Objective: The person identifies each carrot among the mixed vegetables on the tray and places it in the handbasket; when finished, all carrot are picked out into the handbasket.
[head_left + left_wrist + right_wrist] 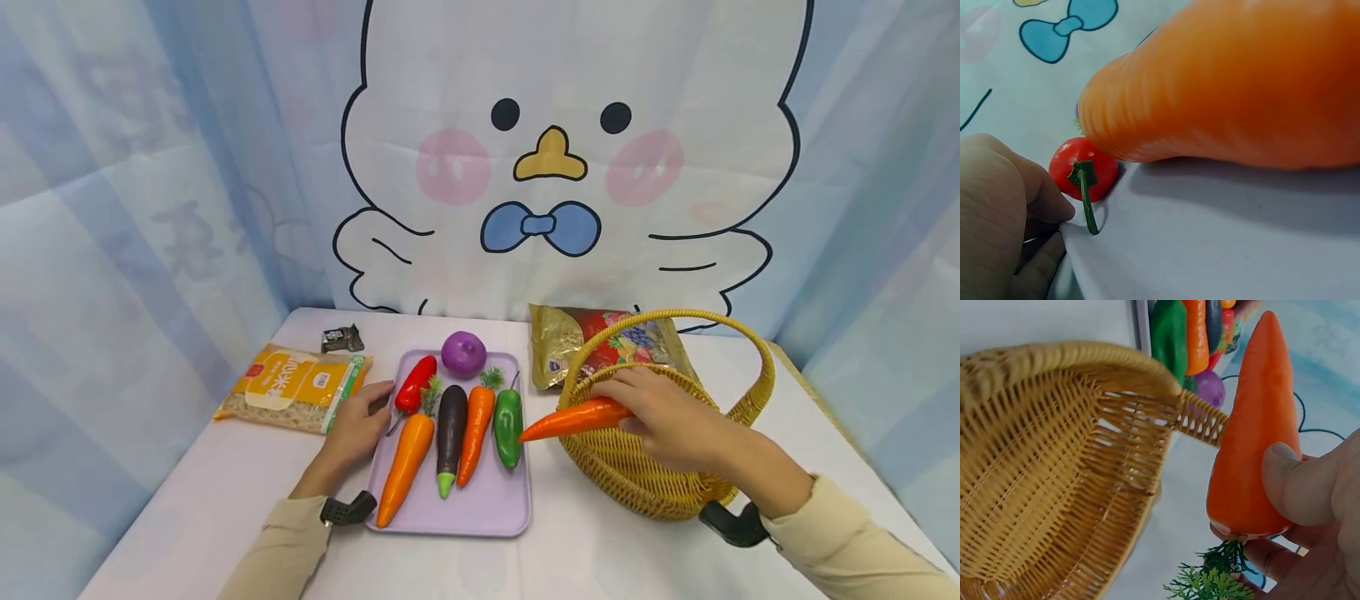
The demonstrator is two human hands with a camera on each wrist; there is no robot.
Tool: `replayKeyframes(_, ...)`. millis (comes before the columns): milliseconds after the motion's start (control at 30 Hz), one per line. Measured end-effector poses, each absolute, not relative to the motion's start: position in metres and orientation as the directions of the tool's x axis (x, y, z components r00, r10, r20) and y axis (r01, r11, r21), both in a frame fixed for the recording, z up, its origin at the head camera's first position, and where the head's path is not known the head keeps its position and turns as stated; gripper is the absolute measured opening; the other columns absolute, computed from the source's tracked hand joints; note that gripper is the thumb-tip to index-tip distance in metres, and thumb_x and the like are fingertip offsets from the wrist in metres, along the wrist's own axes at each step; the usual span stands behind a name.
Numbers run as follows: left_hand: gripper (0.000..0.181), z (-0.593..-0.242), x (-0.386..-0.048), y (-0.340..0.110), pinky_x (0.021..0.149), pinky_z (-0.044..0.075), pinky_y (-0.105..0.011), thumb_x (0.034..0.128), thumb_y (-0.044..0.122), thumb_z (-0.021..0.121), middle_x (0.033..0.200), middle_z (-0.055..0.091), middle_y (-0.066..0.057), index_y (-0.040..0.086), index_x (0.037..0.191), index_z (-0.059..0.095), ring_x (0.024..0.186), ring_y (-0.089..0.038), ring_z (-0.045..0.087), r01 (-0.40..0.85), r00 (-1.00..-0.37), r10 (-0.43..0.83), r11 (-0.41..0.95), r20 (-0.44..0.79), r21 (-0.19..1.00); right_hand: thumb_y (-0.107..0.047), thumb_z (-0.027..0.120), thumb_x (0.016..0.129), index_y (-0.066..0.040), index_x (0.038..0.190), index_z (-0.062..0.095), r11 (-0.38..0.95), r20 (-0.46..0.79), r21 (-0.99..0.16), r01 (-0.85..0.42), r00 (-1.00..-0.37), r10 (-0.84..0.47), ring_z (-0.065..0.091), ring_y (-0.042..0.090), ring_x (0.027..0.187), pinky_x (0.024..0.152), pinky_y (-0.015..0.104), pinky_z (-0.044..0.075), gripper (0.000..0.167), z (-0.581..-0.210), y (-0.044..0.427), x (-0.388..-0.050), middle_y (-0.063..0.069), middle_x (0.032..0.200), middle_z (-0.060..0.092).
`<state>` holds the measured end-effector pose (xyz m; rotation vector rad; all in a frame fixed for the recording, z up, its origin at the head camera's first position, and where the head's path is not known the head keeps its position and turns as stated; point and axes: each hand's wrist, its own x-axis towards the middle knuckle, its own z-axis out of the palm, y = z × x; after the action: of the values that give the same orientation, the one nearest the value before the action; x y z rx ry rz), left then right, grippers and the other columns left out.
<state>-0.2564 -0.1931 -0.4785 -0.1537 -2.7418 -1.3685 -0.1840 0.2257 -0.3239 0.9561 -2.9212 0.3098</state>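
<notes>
Altogether three carrots (573, 419): one in the pinching right hand (671, 417), two on one tray (491, 507); left hand (358, 427) alongside, grip unclear.

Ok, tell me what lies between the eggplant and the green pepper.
One carrot lies between the eggplant and the green pepper, as the head view shows; the right wrist view shows it there too.

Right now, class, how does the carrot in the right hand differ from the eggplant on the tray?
Colour: the held carrot is orange; the eggplant is dark purple.
Support: the carrot is gripped by the right hand; the eggplant lies on the lilac tray.
Pose: the carrot points sideways, towards the tray; the eggplant lies lengthwise, its green end nearest the person.
Shared: both are long, with green at one end.
</notes>
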Motion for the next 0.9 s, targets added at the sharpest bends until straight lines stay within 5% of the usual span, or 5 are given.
replayKeyframes(333,0.05,-0.475,-0.256,-0.191,0.113,0.041,-0.049,0.095,0.005,0.052,0.149,0.052,-0.017,0.001,0.144,0.054,0.137,-0.034,0.05,0.125,-0.992,0.059,0.601,0.111,0.79,0.005,0.069,0.087,-0.012,0.131,0.062,0.822,0.076,-0.164,-0.545,-0.838,-0.541,0.055,0.032,0.115,0.1,0.062,0.045,0.048,-0.325,0.246,-0.19,0.005,0.125,0.063)
replayKeyframes(567,0.049,-0.477,-0.256,-0.192,0.114,0.04,-0.049,0.0942,0.004,0.053,0.149,0.052,-0.018,0.0,0.143,0.055,0.137,-0.034,0.051,0.134,-0.991,0.064,0.589,0.119,0.797,0.008,0.068,0.086,-0.012,0.128,0.063,0.845,0.069,-0.149,-0.514,-0.858,-0.509,0.058,0.024,0.103,0.093,0.053,0.052,0.047,-0.328,0.259,-0.2,0.005,0.118,0.063)
replayKeyframes(900,0.05,-0.477,-0.256,-0.191,0.112,0.042,-0.049,0.0949,0.008,0.052,0.149,0.053,-0.016,0.003,0.145,0.054,0.136,-0.033,0.052,0.096,-0.995,0.039,0.602,0.091,0.793,0.011,0.062,0.086,-0.007,0.128,0.064,0.855,0.034,-0.218,-0.47,-0.879,-0.475,0.056,0.03,0.103,0.09,0.056,0.054,0.046,-0.329,0.272,-0.214,0.013,0.121,0.062)
